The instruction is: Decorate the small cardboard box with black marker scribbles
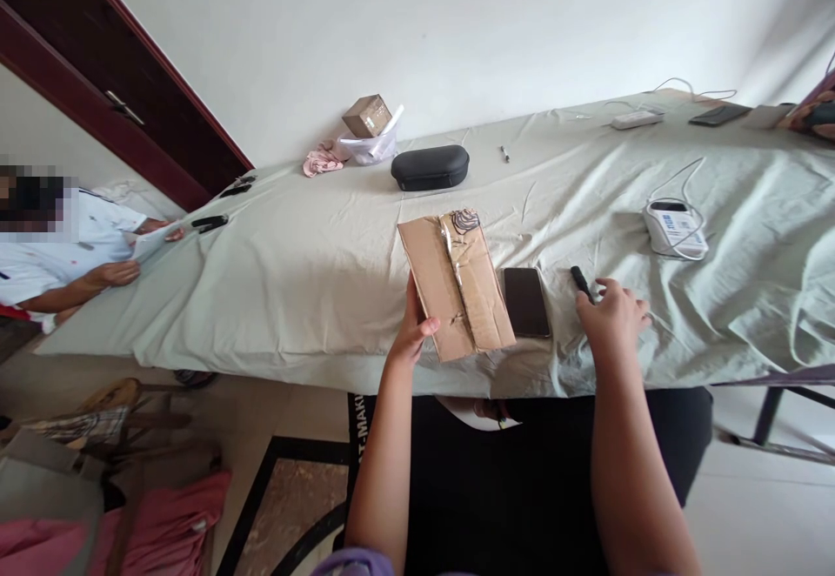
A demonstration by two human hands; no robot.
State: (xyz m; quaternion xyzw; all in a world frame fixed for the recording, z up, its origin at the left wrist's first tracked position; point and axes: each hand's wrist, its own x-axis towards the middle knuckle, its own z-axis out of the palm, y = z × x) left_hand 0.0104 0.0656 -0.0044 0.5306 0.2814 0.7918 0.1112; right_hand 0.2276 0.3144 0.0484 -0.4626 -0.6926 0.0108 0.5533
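My left hand [415,329] is closed on a brown cardboard box [434,284], gripping its left edge with the thumb on the near face. The box is tilted above the table and has a torn taped seam. Dark wire [465,222] lies coiled at its top right corner. My right hand [611,311] has its fingers apart and bent, just over a short black rod-like thing [579,280], perhaps a small flashlight; its lower end is hidden by the hand. Between the box and this rod a dark smartphone [526,302] lies flat on the cloth.
A pale cloth covers the long table [313,280]. Farther back are a black hard case [430,167], a small carton [367,116], a pink cloth [323,159] and a pen [504,154]. A white device with a cable [677,230] lies right. Another person [84,245] holds paper at the left.
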